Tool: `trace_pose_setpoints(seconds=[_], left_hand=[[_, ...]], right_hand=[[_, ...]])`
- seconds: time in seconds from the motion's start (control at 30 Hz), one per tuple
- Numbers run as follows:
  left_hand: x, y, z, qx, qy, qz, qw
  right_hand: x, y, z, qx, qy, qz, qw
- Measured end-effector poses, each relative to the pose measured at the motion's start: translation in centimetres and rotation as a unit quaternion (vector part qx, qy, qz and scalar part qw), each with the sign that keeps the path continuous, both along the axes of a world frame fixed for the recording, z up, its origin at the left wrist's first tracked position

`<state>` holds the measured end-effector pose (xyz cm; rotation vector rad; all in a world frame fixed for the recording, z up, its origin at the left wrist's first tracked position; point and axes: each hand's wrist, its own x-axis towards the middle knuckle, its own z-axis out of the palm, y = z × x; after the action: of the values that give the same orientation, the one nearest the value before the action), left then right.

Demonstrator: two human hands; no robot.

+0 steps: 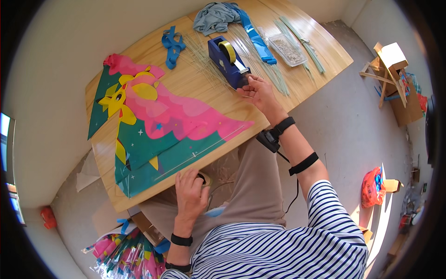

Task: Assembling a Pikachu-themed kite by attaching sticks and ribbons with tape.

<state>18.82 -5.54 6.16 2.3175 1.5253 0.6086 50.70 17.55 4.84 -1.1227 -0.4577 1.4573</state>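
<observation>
My right hand (261,95) is at the front end of a dark blue tape dispenser (223,63), thumb and fingers pinched together by its cutting edge. What lies between those fingertips is too small to make out. A roll of yellowish tape (227,51) sits in the dispenser. My left hand (189,194) hovers by the table's near edge above my lap, its fingers stretched out and nothing visible in them. Close to it on the table lies a printed kite sheet (172,116) in pink, green and yellow, with a thin pale rod along its near edge.
Thin pale rods (260,58) lie around the dispenser. Farther back are a blue ribbon (172,46), a grey-blue cloth (217,19), a folded blue strip (259,42) and a clear tub (288,49) of small pieces. Colourful packed sheets (125,253) lie on the floor at lower left.
</observation>
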Motion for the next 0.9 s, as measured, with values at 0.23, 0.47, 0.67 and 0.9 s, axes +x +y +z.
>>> trace_pose_setpoints(seconds=[0.23, 0.47, 0.67, 0.9], left_hand=[[-0.2, 0.0, 0.0, 0.0, -0.004, 0.0, 1.0], [-0.5, -0.4, 0.0, -0.005, -0.004, 0.01, 1.0], [-2.2, -1.1, -0.2, 0.001, -0.009, 0.044, 0.999], [-3.4, -1.9, -1.1, -0.006, -0.029, 0.059, 0.998]], right_hand=[[-0.2, -0.3, -0.6, -0.032, 0.089, -0.037, 0.995], [-1.1, 2.4, -1.7, -0.011, -0.058, -0.143, 0.988], [-0.8, 4.6, -2.3, -0.015, -0.458, -0.131, 0.879], [-1.5, 0.1, -2.1, 0.09, -0.544, 0.133, 0.824]])
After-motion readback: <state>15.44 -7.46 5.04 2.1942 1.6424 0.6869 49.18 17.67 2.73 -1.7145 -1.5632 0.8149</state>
